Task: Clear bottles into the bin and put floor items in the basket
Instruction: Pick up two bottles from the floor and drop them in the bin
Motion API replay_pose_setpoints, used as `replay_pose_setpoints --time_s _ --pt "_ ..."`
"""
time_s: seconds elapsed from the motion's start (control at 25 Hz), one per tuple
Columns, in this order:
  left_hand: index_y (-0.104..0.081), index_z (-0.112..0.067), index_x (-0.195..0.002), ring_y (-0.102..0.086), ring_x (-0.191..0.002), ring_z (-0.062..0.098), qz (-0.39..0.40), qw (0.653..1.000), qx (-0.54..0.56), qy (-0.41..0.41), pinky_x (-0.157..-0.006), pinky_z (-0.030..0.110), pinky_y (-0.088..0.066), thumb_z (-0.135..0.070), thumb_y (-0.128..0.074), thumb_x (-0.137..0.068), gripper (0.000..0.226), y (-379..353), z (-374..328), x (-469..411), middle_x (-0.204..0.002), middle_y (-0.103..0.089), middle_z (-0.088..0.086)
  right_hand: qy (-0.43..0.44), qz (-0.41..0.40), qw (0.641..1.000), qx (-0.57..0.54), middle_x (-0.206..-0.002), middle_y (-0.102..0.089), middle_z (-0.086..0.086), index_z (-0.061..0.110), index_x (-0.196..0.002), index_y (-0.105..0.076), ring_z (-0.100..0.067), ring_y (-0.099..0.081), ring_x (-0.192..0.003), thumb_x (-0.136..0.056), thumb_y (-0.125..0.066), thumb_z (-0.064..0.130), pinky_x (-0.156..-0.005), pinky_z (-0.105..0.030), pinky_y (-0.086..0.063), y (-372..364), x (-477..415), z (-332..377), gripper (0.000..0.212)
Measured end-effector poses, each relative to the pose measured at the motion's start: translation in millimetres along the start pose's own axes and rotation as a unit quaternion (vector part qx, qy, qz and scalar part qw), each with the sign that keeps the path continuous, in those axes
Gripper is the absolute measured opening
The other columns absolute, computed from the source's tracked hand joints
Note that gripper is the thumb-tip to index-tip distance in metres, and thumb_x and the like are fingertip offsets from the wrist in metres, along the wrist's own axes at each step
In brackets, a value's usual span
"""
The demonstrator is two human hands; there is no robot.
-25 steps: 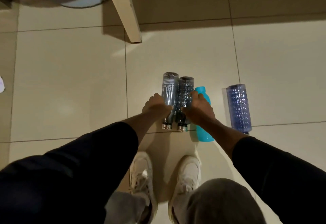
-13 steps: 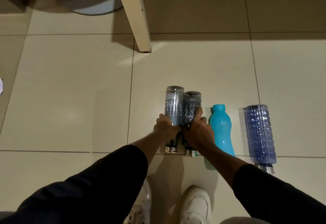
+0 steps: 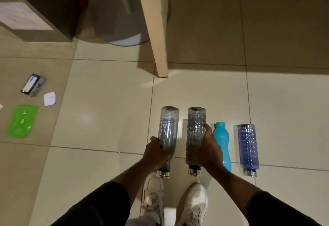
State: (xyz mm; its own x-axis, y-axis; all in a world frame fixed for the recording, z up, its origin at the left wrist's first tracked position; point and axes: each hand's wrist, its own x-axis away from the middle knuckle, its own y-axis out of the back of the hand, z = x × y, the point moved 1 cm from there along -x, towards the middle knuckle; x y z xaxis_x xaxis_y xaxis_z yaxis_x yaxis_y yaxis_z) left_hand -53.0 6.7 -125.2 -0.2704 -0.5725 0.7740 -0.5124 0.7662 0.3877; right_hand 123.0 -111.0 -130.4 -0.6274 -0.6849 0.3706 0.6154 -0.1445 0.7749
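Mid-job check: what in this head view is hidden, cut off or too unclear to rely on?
- Bin and basket: not identifiable in the head view.
- Lettered bottle: neck covered by the left hand; print only partly legible.
- Ribbed grey bottle: lower body covered by the right hand.
- Turquoise bottle: its left side is behind the right hand.
- Card and white paper scrap: print too small.
- Brown box: cut by the top-left edges.

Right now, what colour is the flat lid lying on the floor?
Bright green, seen in the head view.
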Motion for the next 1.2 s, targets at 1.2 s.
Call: replay_pose_setpoints --time_s 1.2 --pt "-0.061 -0.021 -0.120 -0.078 -0.094 0.026 -0.151 0.958 0.236 0.054 -0.084 0.047 -0.067 -0.042 -0.095 -0.068 0.066 502.4 -20.7 346.1 -0.106 -0.077 0.003 0.062 0.141 0.988 -0.019 -0.127 -0.070 -0.004 0.029 -0.150 -0.031 -0.026 -0.069 -0.104 -0.074 -0.080 0.061 -0.086 -0.041 -0.057 194.6 160.4 557.2 0.096"
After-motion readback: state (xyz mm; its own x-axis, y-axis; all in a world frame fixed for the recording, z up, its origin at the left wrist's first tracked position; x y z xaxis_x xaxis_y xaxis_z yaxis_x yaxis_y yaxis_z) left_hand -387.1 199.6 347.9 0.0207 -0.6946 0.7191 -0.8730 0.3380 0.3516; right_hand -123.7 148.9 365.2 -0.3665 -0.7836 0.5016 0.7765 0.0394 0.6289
